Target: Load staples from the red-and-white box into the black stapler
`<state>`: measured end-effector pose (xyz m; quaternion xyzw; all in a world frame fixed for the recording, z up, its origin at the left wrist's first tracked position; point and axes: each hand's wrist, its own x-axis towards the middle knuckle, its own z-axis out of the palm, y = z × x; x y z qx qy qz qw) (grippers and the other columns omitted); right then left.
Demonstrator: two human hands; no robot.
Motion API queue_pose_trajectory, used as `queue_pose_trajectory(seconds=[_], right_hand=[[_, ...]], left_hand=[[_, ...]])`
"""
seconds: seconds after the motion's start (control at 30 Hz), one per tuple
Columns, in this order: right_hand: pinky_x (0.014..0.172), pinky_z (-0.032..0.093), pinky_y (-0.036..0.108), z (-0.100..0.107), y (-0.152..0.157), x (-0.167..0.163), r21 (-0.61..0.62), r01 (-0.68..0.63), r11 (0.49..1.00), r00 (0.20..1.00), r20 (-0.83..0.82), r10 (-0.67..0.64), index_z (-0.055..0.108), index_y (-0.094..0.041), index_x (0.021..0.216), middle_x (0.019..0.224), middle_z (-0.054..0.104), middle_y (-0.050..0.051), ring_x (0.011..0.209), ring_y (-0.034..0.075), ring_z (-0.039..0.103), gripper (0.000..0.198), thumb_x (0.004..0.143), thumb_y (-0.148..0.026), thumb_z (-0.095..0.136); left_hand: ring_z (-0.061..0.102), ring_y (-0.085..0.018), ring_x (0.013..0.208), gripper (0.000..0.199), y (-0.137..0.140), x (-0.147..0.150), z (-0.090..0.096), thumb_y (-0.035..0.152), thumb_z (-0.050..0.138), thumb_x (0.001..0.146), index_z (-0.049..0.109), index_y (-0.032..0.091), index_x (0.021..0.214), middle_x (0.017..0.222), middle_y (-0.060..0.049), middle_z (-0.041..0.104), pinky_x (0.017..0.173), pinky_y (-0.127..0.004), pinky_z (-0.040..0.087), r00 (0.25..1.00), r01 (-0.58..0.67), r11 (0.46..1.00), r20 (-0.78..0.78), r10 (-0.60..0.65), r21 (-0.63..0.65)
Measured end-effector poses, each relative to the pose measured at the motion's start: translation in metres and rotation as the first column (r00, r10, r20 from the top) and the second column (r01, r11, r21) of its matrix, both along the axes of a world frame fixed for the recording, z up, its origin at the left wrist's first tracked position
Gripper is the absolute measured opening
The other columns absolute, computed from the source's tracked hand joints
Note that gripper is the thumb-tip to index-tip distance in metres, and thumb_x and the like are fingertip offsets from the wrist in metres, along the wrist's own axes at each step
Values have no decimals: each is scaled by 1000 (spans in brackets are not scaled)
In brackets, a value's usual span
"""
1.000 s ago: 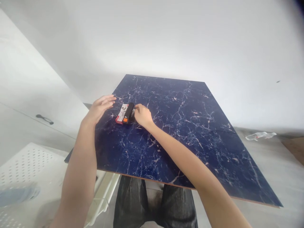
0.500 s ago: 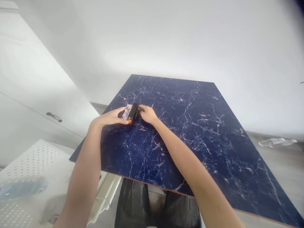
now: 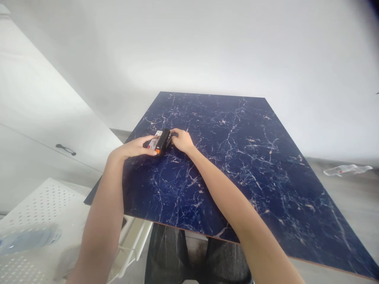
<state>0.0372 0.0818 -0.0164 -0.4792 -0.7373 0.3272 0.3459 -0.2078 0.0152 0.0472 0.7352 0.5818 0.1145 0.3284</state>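
Note:
On the left part of a dark blue marble-patterned table [image 3: 225, 177] lies a small black box [image 3: 163, 141] with an orange patch and a white and red label. My left hand [image 3: 137, 148] holds it from the left, thumb at the near end and fingers at the far end. At the box's right side is my right hand [image 3: 182, 141], its fingers bent around a small dark part there. That part is mostly hidden, so I cannot make out exactly what the right fingers grip.
A white perforated surface [image 3: 38, 205] stands at lower left with a clear plastic bottle [image 3: 29, 238] on it. White cabinet with a dark handle [image 3: 65, 150] is at left. On the floor at right lies a crumpled clear plastic item [image 3: 346, 170]. A white wall rises behind.
The box and both hands appear slightly further left, along with a small shift of the whole view. The right fingers have shifted a little at the box's side; the left hand keeps its hold.

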Motion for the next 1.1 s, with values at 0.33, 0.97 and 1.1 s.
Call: queue_pose_trajectory(seconds=[0.33,0.97,1.1], right_hand=[[98,57,33,-6,6,0,-39,55,998,997,-58,-57,73,-25,110,99,80,1,94,18,77,31,96,-12,49],[93,49,38,24,-2,23,270,-358,894,833,526,175,74,-23,114,112,73,10,105,28,63,44,88,-1,48],[86,49,37,33,-5,25,300,-369,879,805,575,142,72,-24,114,108,76,10,103,29,63,39,89,-3,51]], left_hand=[[48,-35,148,75,3,48,-20,51,77,84,56,28,152,157,-9,56,125,-54,37,996,-63,901,84,29,429],[73,-27,118,49,-6,54,-8,21,65,83,76,29,131,131,0,76,107,-40,56,993,-94,821,-9,119,563],[72,-28,119,50,-5,54,-8,22,65,83,75,29,132,133,0,75,109,-42,56,993,-96,826,-6,119,556]])
